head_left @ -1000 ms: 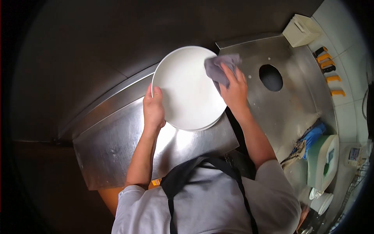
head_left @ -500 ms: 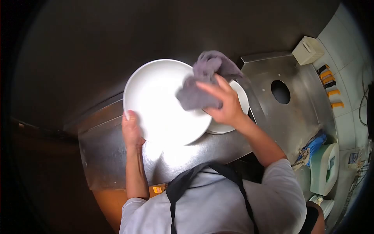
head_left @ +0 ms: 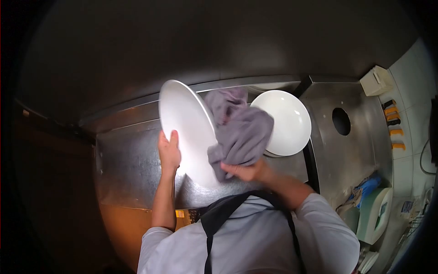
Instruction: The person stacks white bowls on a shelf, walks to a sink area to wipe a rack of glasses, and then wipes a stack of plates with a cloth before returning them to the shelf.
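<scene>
A large white plate (head_left: 188,132) is tilted on edge above the steel counter, gripped at its left side by my left hand (head_left: 169,153). My right hand (head_left: 244,171) is closed on a grey-purple cloth (head_left: 246,137), which hangs in folds along the plate's right edge. Part of the cloth reaches behind the plate, and how far it goes there is hidden. To the right of the cloth, a stack of white plates (head_left: 287,122) stands on the counter, its left side partly covered by the cloth.
The steel counter (head_left: 130,160) runs along a dark wall. On the right is a steel surface with a round hole (head_left: 341,121). Orange-handled tools (head_left: 396,132) hang on the tiled wall below a white box (head_left: 376,81). A blue cloth (head_left: 368,186) lies near a green-white container (head_left: 378,215).
The plate has turned from nearly face-on to steeply tilted. My right hand and the cloth have moved down from the plate's face to its right edge, uncovering more of the stack.
</scene>
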Tool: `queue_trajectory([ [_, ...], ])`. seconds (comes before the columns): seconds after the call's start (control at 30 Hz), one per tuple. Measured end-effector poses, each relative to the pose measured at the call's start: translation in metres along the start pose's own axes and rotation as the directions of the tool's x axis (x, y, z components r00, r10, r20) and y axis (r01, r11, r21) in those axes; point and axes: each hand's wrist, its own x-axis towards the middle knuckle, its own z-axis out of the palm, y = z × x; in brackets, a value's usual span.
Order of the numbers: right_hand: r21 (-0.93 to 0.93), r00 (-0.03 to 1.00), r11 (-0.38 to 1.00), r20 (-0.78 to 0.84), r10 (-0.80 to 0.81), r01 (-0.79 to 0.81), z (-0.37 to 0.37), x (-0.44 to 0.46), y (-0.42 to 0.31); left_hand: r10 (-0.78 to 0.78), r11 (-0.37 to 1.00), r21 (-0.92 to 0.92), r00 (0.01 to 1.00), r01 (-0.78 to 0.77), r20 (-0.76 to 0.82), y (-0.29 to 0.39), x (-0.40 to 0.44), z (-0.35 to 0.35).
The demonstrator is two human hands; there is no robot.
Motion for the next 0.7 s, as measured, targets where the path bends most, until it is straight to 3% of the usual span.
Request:
queue_trajectory([
  [0.03,-0.157,0.992,0.981,0.069,-0.102,0.112,-0.015,0.011,0.001,-0.034,0.990,-0.132,0.996,0.045,0.082,0.004,-0.015,0.006],
  [0.07,-0.124,0.998,0.992,0.049,-0.028,0.033,-0.024,0.026,0.002,0.076,0.993,0.074,0.979,-0.091,0.187,-0.001,-0.027,0.012],
  [0.1,-0.086,0.998,0.995,0.028,0.050,-0.047,-0.026,0.042,0.003,0.061,0.997,0.030,0.968,-0.070,0.243,0.004,-0.038,0.020],
  [0.13,0.128,0.959,0.950,0.031,0.283,-0.285,-0.011,0.045,0.016,0.054,0.998,0.018,0.970,-0.060,0.237,0.006,-0.045,0.022],
  [0.17,0.341,0.865,0.808,0.033,0.501,-0.481,0.005,0.049,0.030,0.047,0.999,0.005,0.972,-0.050,0.231,0.008,-0.051,0.023],
  [0.23,0.408,0.823,0.765,-0.055,0.565,-0.498,0.057,0.015,0.071,0.050,0.998,0.034,0.993,-0.054,0.108,0.000,-0.051,0.012],
  [0.3,0.507,0.861,0.759,-0.061,0.505,-0.409,0.086,-0.019,0.073,0.029,0.999,0.034,0.998,-0.027,-0.064,-0.002,-0.045,0.000],
  [0.33,0.816,0.742,0.327,0.174,0.647,-0.476,0.096,-0.032,0.071,-0.003,1.000,0.030,0.986,0.008,-0.167,-0.001,-0.043,-0.016],
  [0.4,0.926,0.623,-0.023,0.272,0.734,-0.378,0.113,-0.040,0.059,0.160,0.851,0.524,0.934,0.034,-0.320,-0.013,-0.036,-0.062],
  [0.47,0.879,0.655,0.109,0.258,0.710,-0.464,0.098,-0.043,0.027,0.179,0.859,0.505,0.876,0.082,-0.447,-0.026,-0.035,-0.110],
  [0.53,0.911,0.699,0.068,0.262,0.665,-0.407,0.084,-0.048,0.011,0.205,0.819,0.557,0.834,0.140,-0.512,-0.050,-0.037,-0.166],
  [0.6,0.918,0.744,0.149,0.194,0.639,-0.368,0.079,-0.053,0.014,0.098,0.743,0.565,0.777,0.358,-0.621,-0.070,-0.037,-0.218],
  [0.67,0.940,0.856,0.253,0.071,0.512,-0.229,0.077,-0.051,0.014,0.015,0.582,0.603,0.734,0.545,-0.679,-0.093,-0.029,-0.268],
  [0.7,0.931,0.842,0.266,0.073,0.534,-0.250,0.080,-0.057,0.025,0.028,0.714,0.534,0.744,0.453,-0.667,-0.152,-0.006,-0.345],
])
